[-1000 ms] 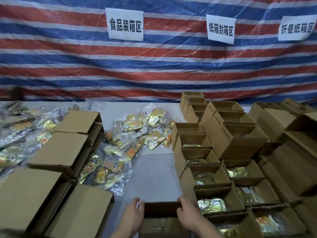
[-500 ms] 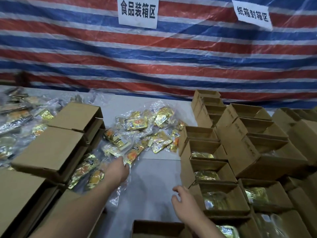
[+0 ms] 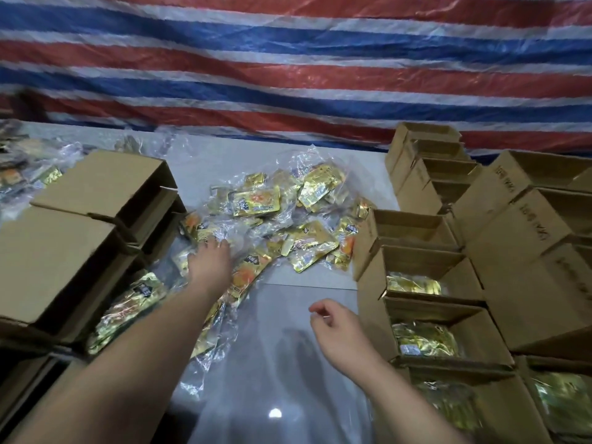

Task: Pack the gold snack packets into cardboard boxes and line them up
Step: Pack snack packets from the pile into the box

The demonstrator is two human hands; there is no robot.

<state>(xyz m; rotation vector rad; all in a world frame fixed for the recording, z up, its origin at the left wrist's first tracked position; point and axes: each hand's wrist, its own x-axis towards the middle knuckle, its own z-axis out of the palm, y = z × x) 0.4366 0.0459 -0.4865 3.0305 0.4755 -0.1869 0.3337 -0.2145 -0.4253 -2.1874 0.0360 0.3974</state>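
A heap of gold snack packets [image 3: 288,219] in clear plastic wrap lies on the grey table [image 3: 282,363], spreading from the middle toward the near left. My left hand [image 3: 209,262] reaches into the left part of the heap, fingers spread and touching the wrapped packets. My right hand [image 3: 334,328] hovers above the bare table with loosely curled fingers, holding nothing. To its right runs a row of open cardboard boxes [image 3: 416,283], the nearer ones with gold packets inside.
Closed cardboard boxes [image 3: 80,225] are stacked at the left, with more packets [image 3: 28,174] behind them. Larger open boxes [image 3: 528,225] crowd the right side. A red, white and blue striped tarp [image 3: 288,75] hangs behind the table.
Both hands have left the box at the near edge. My left hand moved forward into the packet heap and my right hand lifted over the table. The camera tilted down and forward.
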